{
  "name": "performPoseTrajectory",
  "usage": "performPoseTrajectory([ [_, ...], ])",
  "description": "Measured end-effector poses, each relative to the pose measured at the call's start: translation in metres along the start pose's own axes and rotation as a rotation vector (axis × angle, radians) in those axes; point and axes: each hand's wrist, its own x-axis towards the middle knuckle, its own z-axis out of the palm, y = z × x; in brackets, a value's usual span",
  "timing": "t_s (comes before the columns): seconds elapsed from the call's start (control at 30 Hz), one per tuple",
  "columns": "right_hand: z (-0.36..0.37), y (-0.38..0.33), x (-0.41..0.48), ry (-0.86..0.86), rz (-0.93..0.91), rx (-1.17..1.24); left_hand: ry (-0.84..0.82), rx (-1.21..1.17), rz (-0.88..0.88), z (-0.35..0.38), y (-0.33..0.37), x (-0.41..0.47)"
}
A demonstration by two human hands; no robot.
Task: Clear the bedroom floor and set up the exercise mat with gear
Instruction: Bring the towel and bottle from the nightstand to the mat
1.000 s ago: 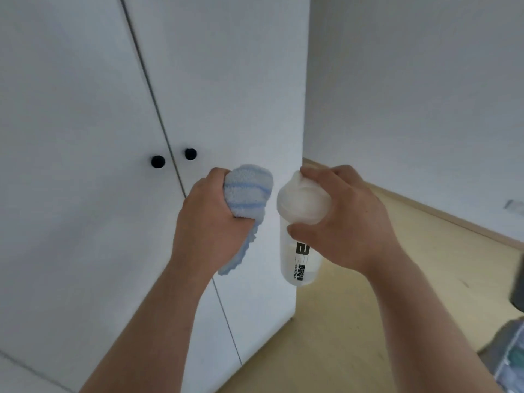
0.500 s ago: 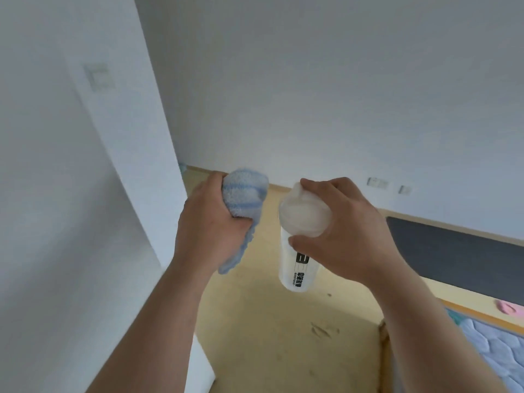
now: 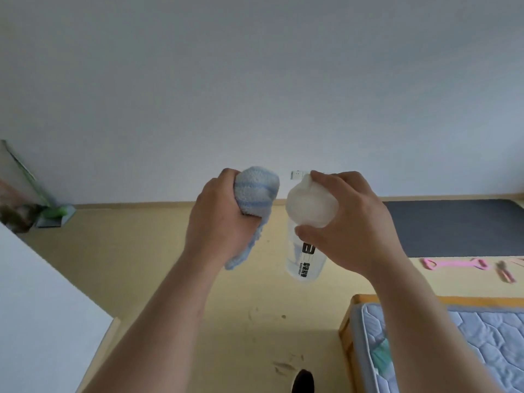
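While I faced the wall, my left hand (image 3: 224, 219) was clenched round a blue towel (image 3: 256, 191) and my right hand (image 3: 348, 222) gripped the lid of a clear bottle (image 3: 304, 259), which hung upright. The dark mat (image 3: 459, 228) lay ahead to my right, lengthwise along the wall, nearer my right hand. The bottle's black print was unreadable.

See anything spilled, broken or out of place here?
Nothing spilled or broken. The pink band lies on the floor beside the mat, not on it, and scuffs mark the floor by the bed.
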Motion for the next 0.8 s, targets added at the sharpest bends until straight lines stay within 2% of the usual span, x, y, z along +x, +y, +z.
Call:
performPoseTrajectory([
  [0.17, 0.005, 0.087, 0.110, 0.096, 0.075, -0.011, -0.099, 0.035, 0.063, 0.081, 0.019, 0.133],
  [0.43, 0.008, 0.176, 0.243, 0.183, 0.137, -0.108, -0.175, -0.017, 0.132, 0.168, 0.036, 0.284],
  [0.8, 0.038, 0.320, 0.393, 0.337, 0.388, -0.237, -0.414, -0.143, 0.404, 0.355, 0.070, 0.511],
])
